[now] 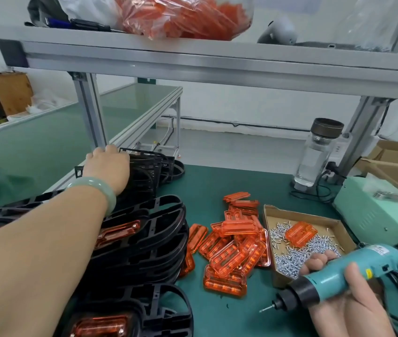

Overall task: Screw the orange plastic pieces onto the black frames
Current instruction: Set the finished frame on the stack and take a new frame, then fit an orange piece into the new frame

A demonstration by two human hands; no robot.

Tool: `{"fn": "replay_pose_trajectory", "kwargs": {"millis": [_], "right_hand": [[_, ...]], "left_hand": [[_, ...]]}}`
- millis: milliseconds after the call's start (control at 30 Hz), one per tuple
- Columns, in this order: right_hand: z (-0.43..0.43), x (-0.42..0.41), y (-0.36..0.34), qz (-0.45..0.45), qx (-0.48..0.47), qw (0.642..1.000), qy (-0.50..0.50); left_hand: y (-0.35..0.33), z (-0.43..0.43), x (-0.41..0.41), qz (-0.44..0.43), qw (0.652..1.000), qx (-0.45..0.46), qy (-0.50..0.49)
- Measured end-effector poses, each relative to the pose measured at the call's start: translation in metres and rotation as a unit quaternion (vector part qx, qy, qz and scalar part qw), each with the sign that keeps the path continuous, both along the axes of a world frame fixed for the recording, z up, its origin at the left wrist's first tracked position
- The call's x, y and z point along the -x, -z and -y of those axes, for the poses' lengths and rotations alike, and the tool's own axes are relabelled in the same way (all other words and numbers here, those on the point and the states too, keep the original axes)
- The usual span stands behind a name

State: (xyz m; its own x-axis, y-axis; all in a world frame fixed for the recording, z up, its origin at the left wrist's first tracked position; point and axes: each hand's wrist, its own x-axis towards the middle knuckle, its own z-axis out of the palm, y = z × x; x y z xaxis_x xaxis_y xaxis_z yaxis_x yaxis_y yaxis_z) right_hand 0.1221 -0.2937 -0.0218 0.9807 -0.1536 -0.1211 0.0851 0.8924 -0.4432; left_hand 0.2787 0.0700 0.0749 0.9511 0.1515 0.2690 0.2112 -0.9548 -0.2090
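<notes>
My left hand (106,166) reaches to the far left and grips the top edge of a row of upright black frames (149,167). Nearer me lies a stack of black frames (159,242) with orange pieces (117,233) screwed on; another such frame (129,319) lies at the bottom edge. Loose orange plastic pieces (232,249) are heaped in the middle of the green table. My right hand (346,295) holds a teal electric screwdriver (339,276), its bit pointing down-left above the table. A cardboard tray (329,221) holds several silver screws and one orange piece.
An aluminium shelf (217,64) spans overhead with a bag of orange parts (185,15) on it. A glass bottle (317,154) stands by the right post. A pale green power unit (375,210) and cables lie at right. Cardboard boxes (397,161) sit far right.
</notes>
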Motion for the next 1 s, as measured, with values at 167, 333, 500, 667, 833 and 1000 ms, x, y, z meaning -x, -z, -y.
{"fn": "replay_pose_trajectory", "kwargs": {"millis": [167,333,500,667,833,1000], "right_hand": [[0.0,0.001,-0.01,0.008,0.005,0.999,0.042],[-0.005,0.007,-0.013,-0.001,0.019,0.998,0.052],[-0.007,0.009,-0.011,0.013,0.028,0.998,0.063],[-0.006,0.01,-0.015,0.01,0.027,0.998,0.05],[-0.001,0.007,-0.014,-0.006,0.043,0.998,0.048],[0.0,0.007,-0.013,0.001,0.042,0.998,0.049]], "left_hand": [[-0.008,-0.006,0.008,0.004,0.998,0.045,0.033],[-0.008,-0.017,0.012,-0.02,0.989,0.12,0.079],[-0.009,-0.022,0.015,-0.031,0.99,0.076,0.111],[-0.005,-0.025,0.019,-0.013,0.987,0.101,0.128],[-0.007,-0.025,0.022,-0.011,0.987,0.101,0.121],[-0.01,-0.021,0.025,0.088,0.982,0.14,0.093]]}}
